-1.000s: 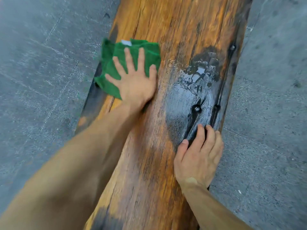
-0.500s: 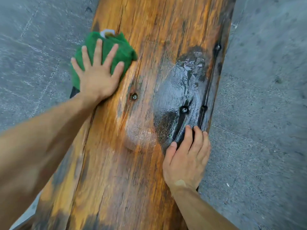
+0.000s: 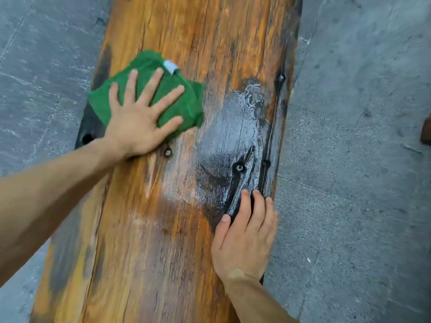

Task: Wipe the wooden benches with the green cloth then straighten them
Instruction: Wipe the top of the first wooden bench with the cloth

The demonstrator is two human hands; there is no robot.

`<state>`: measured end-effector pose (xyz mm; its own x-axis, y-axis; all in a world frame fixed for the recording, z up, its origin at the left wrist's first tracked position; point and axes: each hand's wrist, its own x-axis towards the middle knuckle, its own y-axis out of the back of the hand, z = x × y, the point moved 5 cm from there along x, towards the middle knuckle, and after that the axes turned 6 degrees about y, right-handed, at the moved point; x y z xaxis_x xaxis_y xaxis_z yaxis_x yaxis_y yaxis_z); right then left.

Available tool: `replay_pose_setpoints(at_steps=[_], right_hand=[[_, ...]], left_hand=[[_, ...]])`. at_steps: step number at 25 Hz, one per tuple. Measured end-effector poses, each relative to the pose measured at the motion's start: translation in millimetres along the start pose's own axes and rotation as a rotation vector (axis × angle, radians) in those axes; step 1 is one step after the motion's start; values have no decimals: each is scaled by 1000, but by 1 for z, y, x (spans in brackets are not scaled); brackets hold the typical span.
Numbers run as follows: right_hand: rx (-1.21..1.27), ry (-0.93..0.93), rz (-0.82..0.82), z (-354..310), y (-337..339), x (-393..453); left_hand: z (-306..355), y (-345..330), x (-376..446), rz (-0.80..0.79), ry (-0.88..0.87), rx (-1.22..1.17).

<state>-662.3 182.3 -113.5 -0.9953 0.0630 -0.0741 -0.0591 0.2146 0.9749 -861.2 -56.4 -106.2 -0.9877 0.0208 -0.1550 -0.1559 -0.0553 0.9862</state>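
A long wooden bench (image 3: 177,229) of orange-brown plank runs up the middle of the head view, with a dark wet patch on its right side. A green cloth (image 3: 184,106) with a small white tag lies flat near the bench's left edge. My left hand (image 3: 140,117) presses down on the cloth with fingers spread. My right hand (image 3: 245,236) rests flat on the bench's right edge, fingertips on the wet dark patch, holding nothing.
Grey stone paving (image 3: 354,159) lies on both sides of the bench. Several dark bolt heads (image 3: 239,168) are sunk into the plank. A brown object (image 3: 426,131) shows at the far right edge.
My left hand has slid the green cloth from the bench's left edge rightward toward the middle. My right hand has stayed on the right edge.
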Motion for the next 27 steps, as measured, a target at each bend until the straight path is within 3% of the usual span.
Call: replay_pose_setpoints(at_steps=[1,3,6,8,10,12,14,15,18,23,25,27], right_hand=[[-8,5,-7,1,-1,0],[-24,5,-11,2,-3,1],[12,18,46,1,1,-1],[53,37,103,0,3,-1],[77,39,104,2,2,-1],[80,33,67,4,-1,-1],[90,39,35,1,-1,-2],[104,57,34,-2,0,-4],[241,25,86,6,4,-2],[662,-30,294,9,29,-6],[958,-274,388,37,45,9],[1094,-507,378,75,57,37]], left_hand=[[30,2,38,2,77,-35],[113,3,76,-11,63,-47],[192,-13,4,-61,-347,43],[162,-25,-75,-41,-541,50],[98,-18,-87,-14,-477,59],[57,-12,-33,57,-216,63],[68,-6,34,52,73,2],[88,-5,58,37,134,-27],[165,-4,79,7,-15,-32],[169,-25,-68,0,-251,31],[160,-35,-164,-5,-261,-5],[161,-49,-271,-52,-343,3]])
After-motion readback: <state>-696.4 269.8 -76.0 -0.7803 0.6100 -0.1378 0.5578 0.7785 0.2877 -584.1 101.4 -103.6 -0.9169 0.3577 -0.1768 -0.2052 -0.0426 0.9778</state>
